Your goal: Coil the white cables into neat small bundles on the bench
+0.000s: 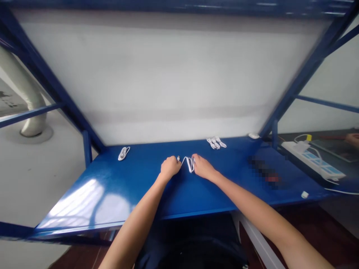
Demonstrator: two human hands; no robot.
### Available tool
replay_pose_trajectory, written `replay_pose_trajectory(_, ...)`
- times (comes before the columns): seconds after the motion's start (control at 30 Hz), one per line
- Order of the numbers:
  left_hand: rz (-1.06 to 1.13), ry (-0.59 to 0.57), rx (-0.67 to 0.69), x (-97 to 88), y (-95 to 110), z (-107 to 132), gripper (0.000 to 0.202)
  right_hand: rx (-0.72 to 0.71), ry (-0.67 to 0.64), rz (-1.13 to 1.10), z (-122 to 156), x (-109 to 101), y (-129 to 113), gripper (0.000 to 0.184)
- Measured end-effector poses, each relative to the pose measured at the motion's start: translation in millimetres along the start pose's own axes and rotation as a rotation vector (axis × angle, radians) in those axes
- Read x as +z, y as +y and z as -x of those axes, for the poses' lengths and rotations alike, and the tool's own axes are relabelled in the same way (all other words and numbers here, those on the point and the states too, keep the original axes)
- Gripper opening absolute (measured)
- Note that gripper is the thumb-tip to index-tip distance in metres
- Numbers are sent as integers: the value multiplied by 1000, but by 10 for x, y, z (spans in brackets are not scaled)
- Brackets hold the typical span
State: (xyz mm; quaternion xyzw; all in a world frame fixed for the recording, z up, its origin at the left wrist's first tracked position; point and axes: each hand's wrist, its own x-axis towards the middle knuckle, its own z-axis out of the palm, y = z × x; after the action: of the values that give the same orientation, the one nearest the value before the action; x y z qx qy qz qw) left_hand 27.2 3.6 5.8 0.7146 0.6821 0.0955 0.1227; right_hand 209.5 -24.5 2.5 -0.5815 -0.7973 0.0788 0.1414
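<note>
A white cable (190,164) lies in zigzag folds between my two hands, over the middle of the blue table (140,186). My left hand (170,167) is closed on one end of it, and a white plug sticks up past the thumb. On the other side my right hand (202,166) is closed on the folded part, its fingers pressed against the loops. A short stretch of cable runs slack from the folds to the left hand. The fingers' undersides are hidden.
A coiled white cable (123,153) lies at the back left. Several bundled white cables (216,142) and a white rounded object (254,136) sit along the back edge. To the right are a blurred-out dark object (265,172), a small white block (304,194) and a power strip (314,160). Another person's hand (352,139) shows far right.
</note>
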Motion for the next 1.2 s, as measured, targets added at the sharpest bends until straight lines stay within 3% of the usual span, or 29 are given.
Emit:
replay_pose_trajectory(0.2,216,-43,54,53,272,-77,25,249,-83,-24,-121,-59,-139,31)
replay_pose_trajectory(0.3,355,13,67,96,258,-55,31,238,-55,-106,-157,-53,-130,31)
replay_pose_trajectory(0.4,478,11,160,102,195,-9,36,163,-52,-257,-144,-43,-30,20)
replay_pose_trajectory(0.5,424,-30,275,72,156,23,27,46,-116,-447,-103,-42,115,14)
replay_pose_trajectory(0.63,311,-10,309,36,153,32,18,-21,-105,-580,-63,-41,260,29)
replay_pose_trajectory(0.73,296,29,327,22,151,29,17,7,-16,-504,-54,-50,297,33)
replay_pose_trajectory(0.83,268,33,350,6,150,37,19,-5,56,-394,-52,-79,297,25)
replay_pose_trajectory(0.97,221,27,378,-5,170,78,20,-57,20,-332,-59,-112,277,17)
replay_pose_trajectory(1.13,149,4,449,12,185,128,35,-3,8,-320,-67,-102,214,20)
replay_pose_trajectory(1.2,127,10,446,13,185,133,28,15,29,-304,-65,-96,190,21)
